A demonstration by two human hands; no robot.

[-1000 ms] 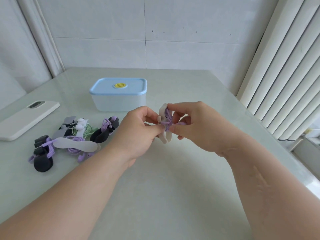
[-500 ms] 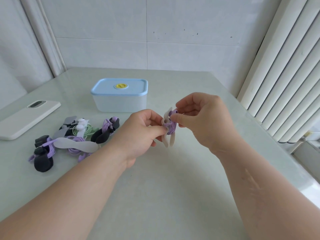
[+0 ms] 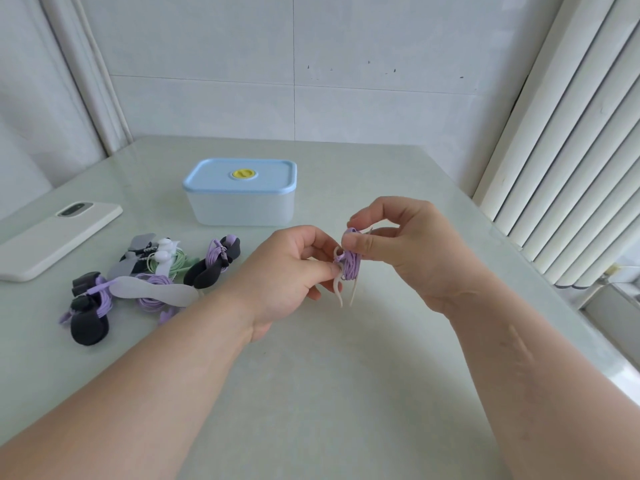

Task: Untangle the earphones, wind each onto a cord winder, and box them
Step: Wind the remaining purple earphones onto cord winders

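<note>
Both hands held above the table (image 3: 346,393), mid-scene: L hand (image 3: 287,271) pinches the white cord winder (image 3: 338,291) btwn thumb and forefinger; R hand (image 3: 408,244) pinches the top of the purple earphone cord (image 3: 351,266) wrapped round it. Lidded blue box (image 3: 242,206) stands behind them. Other wound earphones (image 3: 152,275) lie front-left of it, near a white phone (image 3: 52,240).

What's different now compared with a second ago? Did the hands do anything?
The right hand rose a little, pinching the purple cord from above; the white winder turned edge-on, lobes pointing down. The left hand still holds it. Box, phone and pile of wound earphones stayed put.
</note>
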